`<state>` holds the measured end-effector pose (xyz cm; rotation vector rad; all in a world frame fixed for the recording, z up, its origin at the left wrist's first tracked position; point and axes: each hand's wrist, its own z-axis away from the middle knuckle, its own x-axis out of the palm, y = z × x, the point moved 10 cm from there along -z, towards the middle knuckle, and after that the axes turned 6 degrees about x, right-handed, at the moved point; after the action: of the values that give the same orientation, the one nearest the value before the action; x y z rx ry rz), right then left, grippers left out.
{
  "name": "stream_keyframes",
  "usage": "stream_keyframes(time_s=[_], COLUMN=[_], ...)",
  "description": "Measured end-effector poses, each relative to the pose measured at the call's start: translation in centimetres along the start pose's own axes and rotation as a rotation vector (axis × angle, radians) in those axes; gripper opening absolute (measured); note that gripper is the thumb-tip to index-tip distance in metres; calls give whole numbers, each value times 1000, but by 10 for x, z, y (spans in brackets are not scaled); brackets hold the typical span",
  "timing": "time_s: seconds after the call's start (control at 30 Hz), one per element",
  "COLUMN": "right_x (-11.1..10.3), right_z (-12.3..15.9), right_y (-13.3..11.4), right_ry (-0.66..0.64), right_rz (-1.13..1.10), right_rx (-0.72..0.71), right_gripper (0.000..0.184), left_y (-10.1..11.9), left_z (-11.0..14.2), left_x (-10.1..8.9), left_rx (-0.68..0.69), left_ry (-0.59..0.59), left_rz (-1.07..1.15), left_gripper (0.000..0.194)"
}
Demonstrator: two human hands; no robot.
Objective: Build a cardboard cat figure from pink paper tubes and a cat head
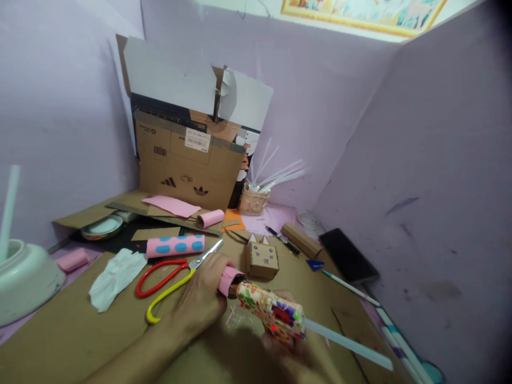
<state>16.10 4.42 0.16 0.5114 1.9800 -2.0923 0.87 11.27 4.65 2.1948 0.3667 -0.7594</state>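
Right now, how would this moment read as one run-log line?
left hand: holds pink tube | right hand: grips glue gun, front at tube's open end | scissors: lying beside left hand

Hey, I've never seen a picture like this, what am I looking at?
There's no machine here: these are a person's own bare hands, and the one picture comes from a camera on their head, looking forward and down. The left hand holds a pink tube; the right hand holds a flowery glue gun, its front end at the tube's open end. Around them, on and about a cardboard sheet, lie scissors, a spotted tube, a tissue, a box with a face and a phone.
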Motion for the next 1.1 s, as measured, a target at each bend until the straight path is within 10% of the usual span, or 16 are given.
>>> stream_keyframes(time_s=[0.87,1.1], right_x=[5,-59], right_z=[2,-23], right_y=[2,16], right_ry=[-69,270], right_rz=[39,-337], right_rx=[11,51], right_gripper=[15,32], left_y=[-9,-35], left_z=[0,8], left_x=[-2,-7], left_rx=[-93,-364], left_ry=[19,104], left_rz=[60,351], left_gripper=[26,31])
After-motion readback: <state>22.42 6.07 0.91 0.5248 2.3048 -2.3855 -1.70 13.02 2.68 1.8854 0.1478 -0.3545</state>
